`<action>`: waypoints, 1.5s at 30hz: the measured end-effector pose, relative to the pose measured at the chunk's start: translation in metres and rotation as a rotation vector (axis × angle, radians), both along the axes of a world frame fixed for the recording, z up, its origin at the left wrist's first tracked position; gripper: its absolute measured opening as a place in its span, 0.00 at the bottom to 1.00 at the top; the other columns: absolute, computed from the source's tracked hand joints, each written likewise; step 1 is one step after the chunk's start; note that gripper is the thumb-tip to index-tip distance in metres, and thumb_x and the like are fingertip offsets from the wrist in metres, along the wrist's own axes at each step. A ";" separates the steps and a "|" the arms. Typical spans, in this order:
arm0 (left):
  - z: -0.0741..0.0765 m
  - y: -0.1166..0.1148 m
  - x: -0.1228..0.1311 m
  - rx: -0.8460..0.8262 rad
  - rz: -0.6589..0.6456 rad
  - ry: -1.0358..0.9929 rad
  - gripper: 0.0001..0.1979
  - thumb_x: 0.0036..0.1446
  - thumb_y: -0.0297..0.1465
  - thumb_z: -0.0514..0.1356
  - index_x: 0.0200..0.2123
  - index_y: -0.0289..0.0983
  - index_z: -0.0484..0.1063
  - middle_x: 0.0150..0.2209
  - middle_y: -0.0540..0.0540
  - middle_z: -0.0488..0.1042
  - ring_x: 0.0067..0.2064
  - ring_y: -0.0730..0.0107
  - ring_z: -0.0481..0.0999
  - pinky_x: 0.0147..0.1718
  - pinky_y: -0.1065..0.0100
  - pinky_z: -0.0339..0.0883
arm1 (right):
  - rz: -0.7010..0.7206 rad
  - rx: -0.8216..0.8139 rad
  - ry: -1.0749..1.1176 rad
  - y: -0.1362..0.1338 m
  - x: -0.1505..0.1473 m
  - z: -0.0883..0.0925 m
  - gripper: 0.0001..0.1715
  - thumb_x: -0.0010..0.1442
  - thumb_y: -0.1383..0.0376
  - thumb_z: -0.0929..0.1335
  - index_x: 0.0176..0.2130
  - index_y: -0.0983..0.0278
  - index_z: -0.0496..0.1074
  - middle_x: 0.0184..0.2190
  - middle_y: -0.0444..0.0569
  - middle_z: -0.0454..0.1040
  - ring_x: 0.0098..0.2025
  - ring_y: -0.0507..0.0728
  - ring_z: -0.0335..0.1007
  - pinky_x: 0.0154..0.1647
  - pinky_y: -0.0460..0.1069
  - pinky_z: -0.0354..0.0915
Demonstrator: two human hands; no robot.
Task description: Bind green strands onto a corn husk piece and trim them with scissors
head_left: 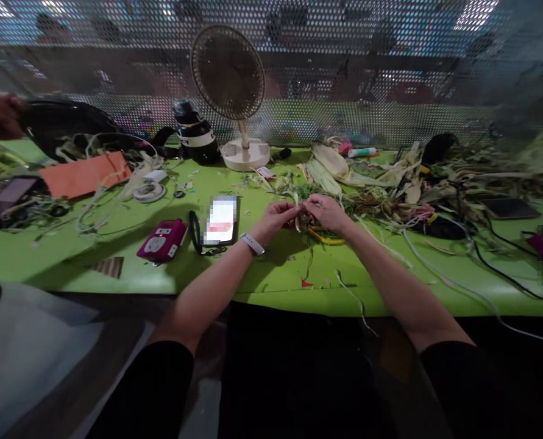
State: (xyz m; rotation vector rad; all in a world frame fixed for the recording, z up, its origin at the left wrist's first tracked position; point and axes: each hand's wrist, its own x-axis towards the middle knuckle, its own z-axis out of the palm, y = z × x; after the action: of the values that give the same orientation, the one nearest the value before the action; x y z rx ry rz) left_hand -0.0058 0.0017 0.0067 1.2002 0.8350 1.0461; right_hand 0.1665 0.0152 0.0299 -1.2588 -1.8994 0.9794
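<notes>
My left hand (278, 218), with a pale band on its wrist, is closed in a pinch just over the green table. Its fingertips meet those of my right hand (325, 212), which is pinching too. Between them is a pale strip of plant husk (297, 227), with an end showing below the fingers; its full shape is hidden. Beneath my right hand lies a tool with a yellow handle (328, 239), its other end covered. Just beyond my hands are green stems (284, 183) and a large pale corn husk (328, 163).
A phone with a lit screen (220, 219) and a magenta power socket (161, 239) lie to the left. Behind stand a fan (244, 155) and a black bottle (198, 137). White cable (440, 274) and dry husks (390, 177) spread rightward. Another person's hand (1, 116) is far left.
</notes>
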 end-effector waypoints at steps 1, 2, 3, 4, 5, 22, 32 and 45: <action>0.001 0.000 0.000 -0.001 -0.006 0.006 0.22 0.41 0.46 0.72 0.26 0.34 0.71 0.21 0.53 0.70 0.20 0.81 0.65 0.21 0.75 0.61 | 0.003 0.006 0.002 0.000 0.000 0.000 0.15 0.59 0.56 0.63 0.25 0.62 0.63 0.18 0.39 0.62 0.21 0.49 0.57 0.26 0.46 0.55; 0.002 0.000 0.000 -0.004 -0.009 0.012 0.21 0.42 0.45 0.72 0.26 0.34 0.71 0.21 0.53 0.70 0.20 0.81 0.66 0.21 0.75 0.60 | 0.005 0.010 0.000 0.000 0.001 0.000 0.15 0.58 0.56 0.63 0.25 0.62 0.63 0.18 0.39 0.62 0.21 0.49 0.56 0.26 0.46 0.55; 0.002 0.000 0.000 -0.005 -0.005 0.017 0.20 0.42 0.44 0.72 0.27 0.34 0.72 0.22 0.53 0.70 0.21 0.81 0.66 0.21 0.75 0.60 | 0.004 0.014 -0.004 0.001 0.001 0.000 0.16 0.58 0.56 0.63 0.25 0.62 0.63 0.17 0.39 0.62 0.21 0.49 0.57 0.26 0.46 0.55; 0.002 0.001 0.000 -0.007 0.002 0.018 0.20 0.43 0.43 0.72 0.28 0.34 0.72 0.22 0.53 0.71 0.21 0.81 0.66 0.21 0.75 0.59 | -0.003 0.017 -0.011 0.001 0.002 0.000 0.17 0.58 0.55 0.64 0.24 0.62 0.63 0.17 0.39 0.62 0.21 0.49 0.57 0.25 0.46 0.54; 0.002 0.002 0.000 -0.008 0.010 0.014 0.19 0.43 0.43 0.72 0.28 0.34 0.73 0.23 0.53 0.72 0.21 0.81 0.66 0.21 0.75 0.59 | -0.017 0.018 -0.013 0.001 0.003 0.000 0.18 0.58 0.54 0.64 0.24 0.62 0.63 0.16 0.39 0.62 0.20 0.49 0.56 0.25 0.46 0.54; 0.002 -0.001 0.002 -0.069 -0.053 -0.042 0.23 0.39 0.44 0.73 0.26 0.36 0.67 0.22 0.51 0.74 0.22 0.76 0.72 0.22 0.74 0.64 | -0.043 -0.008 0.134 -0.001 -0.001 -0.002 0.26 0.56 0.45 0.65 0.20 0.61 0.61 0.13 0.38 0.59 0.17 0.48 0.53 0.21 0.46 0.52; -0.004 0.000 0.009 -0.140 0.052 -0.247 0.13 0.50 0.36 0.69 0.32 0.36 0.70 0.28 0.49 0.78 0.31 0.73 0.78 0.36 0.69 0.72 | -0.199 -0.030 0.340 0.000 0.009 0.008 0.23 0.61 0.50 0.62 0.22 0.61 0.65 0.15 0.41 0.61 0.17 0.51 0.56 0.22 0.48 0.56; -0.002 -0.004 0.020 -0.114 0.214 -0.375 0.07 0.54 0.33 0.66 0.32 0.37 0.71 0.30 0.53 0.74 0.30 0.79 0.72 0.33 0.73 0.67 | 0.061 -0.210 0.270 -0.013 -0.021 -0.009 0.19 0.60 0.54 0.66 0.25 0.63 0.63 0.19 0.41 0.67 0.21 0.48 0.62 0.25 0.45 0.60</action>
State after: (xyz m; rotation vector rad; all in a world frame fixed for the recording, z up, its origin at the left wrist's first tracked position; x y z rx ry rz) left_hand 0.0140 -0.0022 0.0047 0.7955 0.7253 1.3297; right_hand 0.1454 0.0021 0.0207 -1.1224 -1.6673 1.3373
